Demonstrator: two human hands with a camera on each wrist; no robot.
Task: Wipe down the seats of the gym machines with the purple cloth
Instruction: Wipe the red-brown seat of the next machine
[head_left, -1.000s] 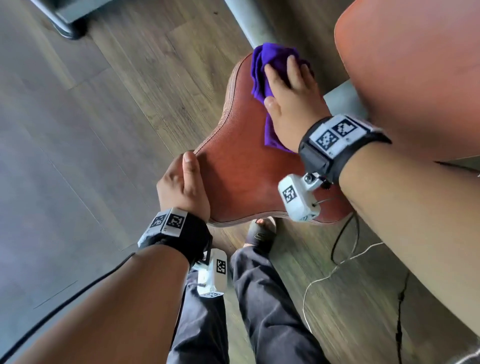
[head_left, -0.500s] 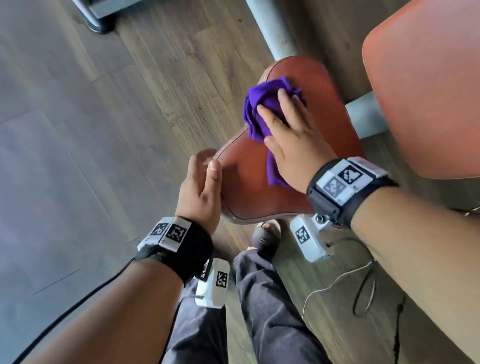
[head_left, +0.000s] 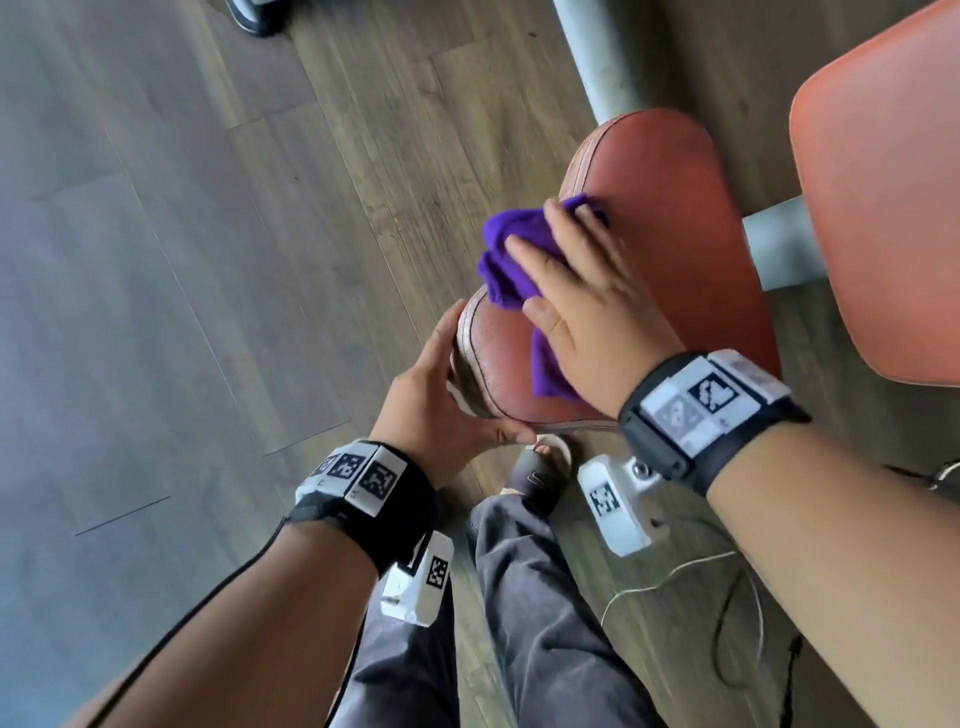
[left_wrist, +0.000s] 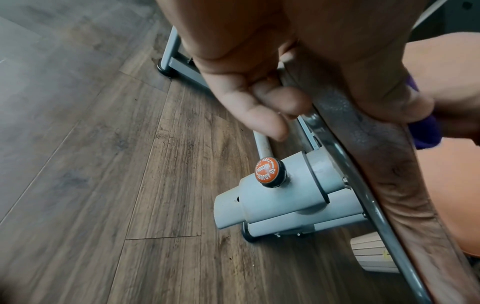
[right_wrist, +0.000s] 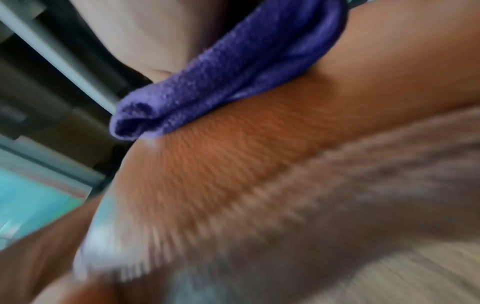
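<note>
A brown-red padded seat (head_left: 691, 218) fills the middle of the head view. The purple cloth (head_left: 506, 249) lies bunched on its left side, partly over the edge. My right hand (head_left: 550, 260) presses flat on the cloth with straight fingers. My left hand (head_left: 441, 395) grips the seat's near left corner, thumb along the front edge and fingers underneath. In the left wrist view the thumb lies on the seat's rim (left_wrist: 389, 164) and the fingers (left_wrist: 272, 107) curl below it. The right wrist view is blurred, showing the cloth (right_wrist: 233, 72) on the seat (right_wrist: 233, 154).
An orange back pad (head_left: 893, 208) stands right of the seat, joined by grey tubes. A grey post (head_left: 597, 62) rises behind. Under the seat is an orange adjustment knob (left_wrist: 267, 169). My leg and sandal (head_left: 540, 467) and loose cables (head_left: 675, 582) are on the wooden floor.
My right hand has drawn the cloth from the seat's far end toward the near left side. My left hand has turned from resting on the corner to gripping round it.
</note>
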